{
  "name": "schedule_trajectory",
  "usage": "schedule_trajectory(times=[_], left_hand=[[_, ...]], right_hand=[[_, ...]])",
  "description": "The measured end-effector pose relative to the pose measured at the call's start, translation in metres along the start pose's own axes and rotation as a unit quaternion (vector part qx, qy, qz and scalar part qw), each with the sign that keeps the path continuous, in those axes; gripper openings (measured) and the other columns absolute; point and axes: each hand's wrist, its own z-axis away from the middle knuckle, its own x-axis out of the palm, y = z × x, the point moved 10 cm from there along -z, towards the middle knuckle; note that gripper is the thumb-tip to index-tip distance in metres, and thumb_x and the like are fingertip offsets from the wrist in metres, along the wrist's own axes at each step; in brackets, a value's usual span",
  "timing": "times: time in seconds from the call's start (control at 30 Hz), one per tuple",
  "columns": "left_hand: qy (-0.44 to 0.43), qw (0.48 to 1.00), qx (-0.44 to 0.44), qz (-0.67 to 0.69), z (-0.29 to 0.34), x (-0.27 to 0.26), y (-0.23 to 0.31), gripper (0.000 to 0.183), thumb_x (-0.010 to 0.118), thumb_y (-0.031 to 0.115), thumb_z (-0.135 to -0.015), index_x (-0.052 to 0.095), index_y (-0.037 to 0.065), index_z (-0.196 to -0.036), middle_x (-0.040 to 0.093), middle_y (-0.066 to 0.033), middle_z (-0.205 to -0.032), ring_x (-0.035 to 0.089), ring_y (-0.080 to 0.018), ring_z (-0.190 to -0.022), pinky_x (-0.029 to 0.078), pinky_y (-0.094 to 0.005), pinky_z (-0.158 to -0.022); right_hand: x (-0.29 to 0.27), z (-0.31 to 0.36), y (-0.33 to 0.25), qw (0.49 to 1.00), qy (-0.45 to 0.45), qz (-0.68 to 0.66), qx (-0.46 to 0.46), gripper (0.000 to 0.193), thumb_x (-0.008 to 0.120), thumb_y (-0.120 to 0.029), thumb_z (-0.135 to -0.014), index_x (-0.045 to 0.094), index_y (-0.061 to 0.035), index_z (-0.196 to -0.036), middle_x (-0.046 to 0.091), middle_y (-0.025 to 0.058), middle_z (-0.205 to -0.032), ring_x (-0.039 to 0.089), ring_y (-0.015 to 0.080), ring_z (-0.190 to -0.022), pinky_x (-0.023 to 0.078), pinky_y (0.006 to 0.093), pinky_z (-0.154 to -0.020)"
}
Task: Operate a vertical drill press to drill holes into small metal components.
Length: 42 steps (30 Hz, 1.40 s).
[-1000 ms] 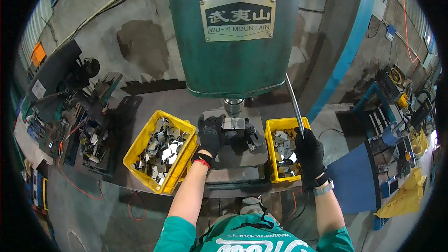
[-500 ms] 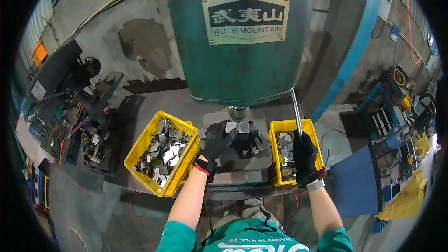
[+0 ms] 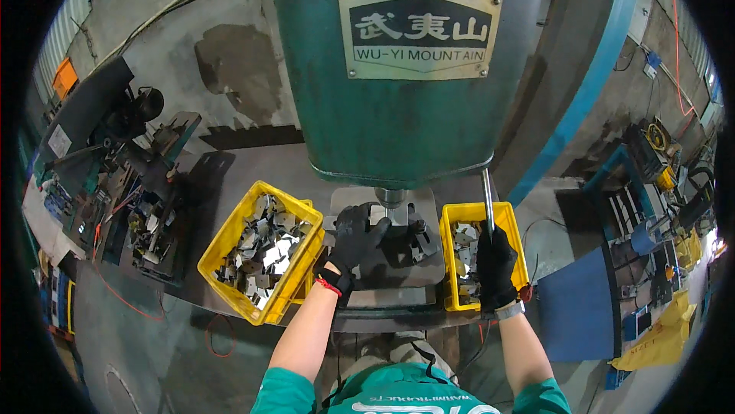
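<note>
A large green drill press (image 3: 406,123) stands in front of me, its metal spindle (image 3: 392,198) above a fixture (image 3: 417,238) on the press's base plate (image 3: 375,270). My left hand (image 3: 358,236), in a black glove, is closed at a small silvery metal piece (image 3: 378,215) just under the spindle; the glove partly hides the fingertips. My right hand (image 3: 496,267), gloved too, wraps round the shiny lever (image 3: 488,198) on the press's right side. That hand is over a yellow bin (image 3: 445,261) of small metal pieces.
Left of the base plate, a tilted yellow bin (image 3: 222,285) holds many bent metal pieces (image 3: 264,249). Another dark machine (image 3: 122,138) stands at the far left. To the right are a blue panel (image 3: 578,299) and a cluttered bench (image 3: 639,261). A red cable (image 3: 115,291) hangs at the left.
The whole view has shifted slightly. My right hand and the lever are a little lower, and the spindle sits closer to the metal piece. My left hand stays beside it, its fingers slightly shifted.
</note>
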Motion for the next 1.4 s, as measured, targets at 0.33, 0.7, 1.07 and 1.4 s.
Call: schedule_trajectory(times=[0.33,0.7,1.07,1.4], left_hand=[[-0.004,1.000,0.011,-0.003,0.000,0.005,-0.005,0.035,0.059,0.032,-0.080,0.057,0.005,-0.101,0.059,-0.0151,-0.091,0.053,-0.0324,-0.090,0.040,-0.0445,-0.078],[-0.023,0.999,0.020,0.022,-0.003,0.007,-0.007,0.038,0.060,0.032,-0.080,0.057,0.005,-0.106,0.061,-0.0156,-0.097,0.055,-0.0310,-0.092,0.042,-0.0414,-0.081],[-0.051,0.996,-0.022,0.074,-0.004,0.009,-0.015,0.044,0.062,0.037,-0.078,0.059,0.002,-0.106,0.063,-0.0165,-0.097,0.060,-0.0273,-0.088,0.047,-0.0374,-0.078],[-0.062,0.993,-0.077,0.061,-0.004,0.007,-0.023,0.052,0.062,0.044,-0.075,0.061,0.000,-0.103,0.064,-0.0175,-0.092,0.062,-0.0274,-0.078,0.048,-0.0381,-0.075]], right_hand=[[-0.016,-0.011,-0.011,0.895,-0.002,0.410,-0.177,0.022,0.053,-0.021,-0.090,0.061,-0.0033,-0.099,0.064,0.0053,-0.086,0.060,0.0141,-0.079,0.047,0.0260,-0.067],[-0.025,-0.011,-0.001,0.981,0.011,0.184,-0.056,0.018,0.059,-0.011,-0.086,0.060,-0.0029,-0.101,0.064,0.0111,-0.083,0.062,0.0188,-0.074,0.048,0.0284,-0.064],[-0.008,0.001,-0.021,0.961,-0.019,0.258,-0.098,0.017,0.053,-0.014,-0.090,0.061,-0.0008,-0.098,0.064,0.0081,-0.085,0.061,0.0161,-0.078,0.047,0.0262,-0.065],[0.041,0.029,-0.059,0.749,-0.031,0.599,-0.282,0.012,0.058,-0.014,-0.086,0.062,-0.0047,-0.092,0.064,0.0104,-0.080,0.062,0.0238,-0.074,0.047,0.0320,-0.061]])
